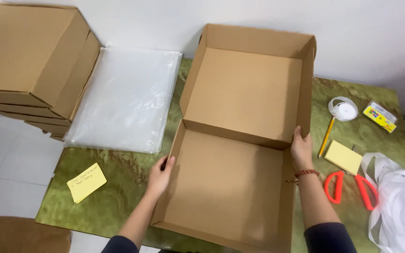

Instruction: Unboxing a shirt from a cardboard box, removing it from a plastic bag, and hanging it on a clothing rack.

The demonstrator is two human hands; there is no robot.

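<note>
Cardboard box open, side walls under fingers of both hands

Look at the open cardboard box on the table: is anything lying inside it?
No, the open cardboard box shows only its bare brown bottom, while the left hand and right hand grip its side walls.

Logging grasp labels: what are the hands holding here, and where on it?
Both grip the open cardboard box: left hand on its left side wall, right hand on the right wall near the lid hinge.

A brown cardboard box sits on a green marbled table beside orange-handled scissors.
</note>
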